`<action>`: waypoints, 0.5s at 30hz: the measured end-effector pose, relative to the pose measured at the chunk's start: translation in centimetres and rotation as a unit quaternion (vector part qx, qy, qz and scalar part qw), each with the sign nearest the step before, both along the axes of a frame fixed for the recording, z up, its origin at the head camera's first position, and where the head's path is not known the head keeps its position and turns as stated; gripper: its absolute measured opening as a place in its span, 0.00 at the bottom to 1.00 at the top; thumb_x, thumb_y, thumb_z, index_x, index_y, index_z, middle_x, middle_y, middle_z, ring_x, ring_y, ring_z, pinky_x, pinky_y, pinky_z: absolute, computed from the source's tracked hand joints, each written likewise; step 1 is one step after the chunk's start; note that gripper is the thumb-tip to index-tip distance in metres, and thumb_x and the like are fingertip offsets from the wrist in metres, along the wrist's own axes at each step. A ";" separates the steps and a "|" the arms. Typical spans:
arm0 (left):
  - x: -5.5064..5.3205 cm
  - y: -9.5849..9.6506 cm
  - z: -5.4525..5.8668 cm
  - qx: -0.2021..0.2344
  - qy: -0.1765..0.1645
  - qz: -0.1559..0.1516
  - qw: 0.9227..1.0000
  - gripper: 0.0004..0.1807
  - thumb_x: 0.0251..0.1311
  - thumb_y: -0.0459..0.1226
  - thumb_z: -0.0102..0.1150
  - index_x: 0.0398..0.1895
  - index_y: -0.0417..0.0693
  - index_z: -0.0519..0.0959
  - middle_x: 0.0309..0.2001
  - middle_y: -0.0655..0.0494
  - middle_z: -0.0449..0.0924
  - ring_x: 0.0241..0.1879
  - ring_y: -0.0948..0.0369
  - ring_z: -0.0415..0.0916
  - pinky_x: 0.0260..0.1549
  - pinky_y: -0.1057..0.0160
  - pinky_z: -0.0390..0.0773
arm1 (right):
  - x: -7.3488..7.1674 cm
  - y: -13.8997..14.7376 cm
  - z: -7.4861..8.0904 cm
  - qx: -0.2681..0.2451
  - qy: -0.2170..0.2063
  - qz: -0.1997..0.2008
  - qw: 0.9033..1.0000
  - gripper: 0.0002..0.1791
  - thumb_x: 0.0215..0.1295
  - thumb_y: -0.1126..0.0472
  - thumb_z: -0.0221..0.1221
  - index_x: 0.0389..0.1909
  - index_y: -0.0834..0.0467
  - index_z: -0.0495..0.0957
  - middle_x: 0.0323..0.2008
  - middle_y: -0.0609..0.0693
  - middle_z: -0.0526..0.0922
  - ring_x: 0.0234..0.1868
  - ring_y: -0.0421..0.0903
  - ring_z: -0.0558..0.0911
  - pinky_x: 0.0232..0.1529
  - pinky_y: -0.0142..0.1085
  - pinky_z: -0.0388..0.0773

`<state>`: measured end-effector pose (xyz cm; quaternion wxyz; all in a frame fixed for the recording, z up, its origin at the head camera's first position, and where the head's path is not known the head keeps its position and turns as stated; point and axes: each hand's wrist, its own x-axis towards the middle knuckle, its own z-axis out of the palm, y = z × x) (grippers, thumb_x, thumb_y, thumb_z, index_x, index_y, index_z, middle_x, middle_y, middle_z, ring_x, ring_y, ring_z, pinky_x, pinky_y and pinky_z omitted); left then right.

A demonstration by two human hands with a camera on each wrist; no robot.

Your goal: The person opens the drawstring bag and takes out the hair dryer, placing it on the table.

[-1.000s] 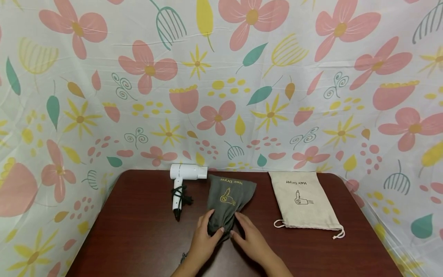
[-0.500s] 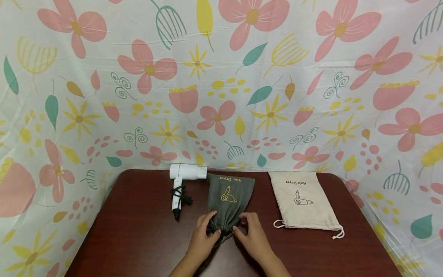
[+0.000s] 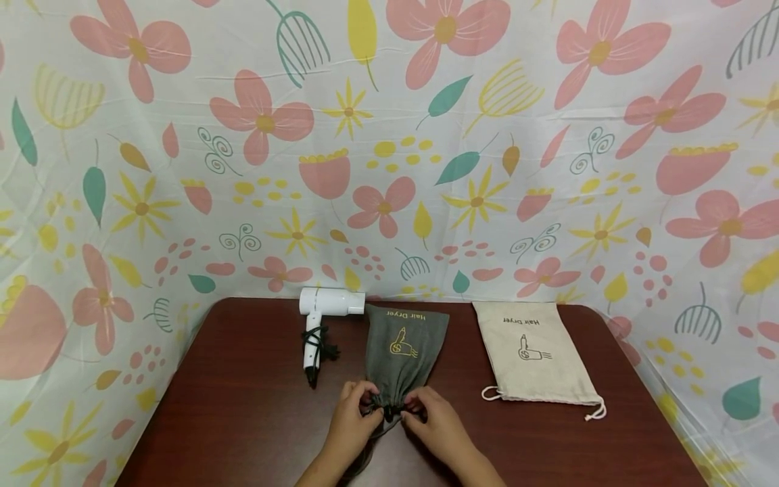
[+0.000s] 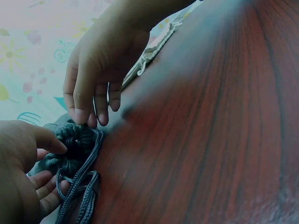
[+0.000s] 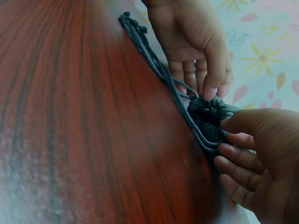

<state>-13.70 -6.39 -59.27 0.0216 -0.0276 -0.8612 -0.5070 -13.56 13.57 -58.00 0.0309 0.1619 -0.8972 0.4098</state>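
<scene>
A dark grey drawstring bag [image 3: 408,345] with a yellow "Hair Dryer" print lies flat in the middle of the table, its gathered mouth towards me. My left hand [image 3: 353,423] pinches the left side of that mouth between thumb and fingers. On the other side, my right hand [image 3: 435,423] pinches the rim in the same way. Both wrist views show the mouth bunched into a ring of folds [image 5: 212,116] with a small dark gap at its centre. Grey cords [image 4: 86,172] trail from it along the table.
At the back left lies a white hair dryer [image 3: 328,302], its black cord wound round the handle. A cream drawstring bag [image 3: 535,358] with a dark hair dryer print is at the right. Behind the brown table [image 3: 243,406] hangs a flowered cloth [image 3: 389,135].
The fingers of both hands have drawn in closer to the bag's mouth. The grey bag's body has spread flatter, and its mouth looks more tightly gathered.
</scene>
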 end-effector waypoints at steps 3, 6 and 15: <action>0.0 0.1 -0.2 -0.012 0.011 0.006 1.000 0.17 0.51 0.32 0.71 0.41 0.59 0.77 0.41 0.57 0.69 0.38 0.65 0.70 0.37 0.69 0.72 | 0.0 -0.2 -0.1 -0.001 0.000 -0.007 1.000 0.10 0.59 0.63 0.69 0.39 0.54 0.79 0.36 0.46 0.81 0.37 0.42 0.82 0.38 0.32 0.79; -0.1 0.3 -0.3 -0.017 0.014 0.012 1.000 0.18 0.49 0.32 0.71 0.41 0.58 0.77 0.40 0.58 0.69 0.38 0.66 0.70 0.36 0.69 0.71 | 0.0 -0.6 -0.2 -0.008 -0.002 -0.023 1.000 0.12 0.59 0.64 0.70 0.41 0.54 0.79 0.37 0.46 0.80 0.38 0.43 0.82 0.38 0.32 0.80; -0.3 0.5 -0.3 -0.030 0.012 0.018 0.999 0.19 0.47 0.31 0.71 0.41 0.56 0.77 0.38 0.58 0.71 0.36 0.67 0.70 0.36 0.70 0.72 | -0.2 -1.5 -0.7 0.009 0.014 -0.034 0.999 0.19 0.55 0.64 0.72 0.46 0.55 0.76 0.38 0.47 0.77 0.37 0.41 0.79 0.37 0.30 0.78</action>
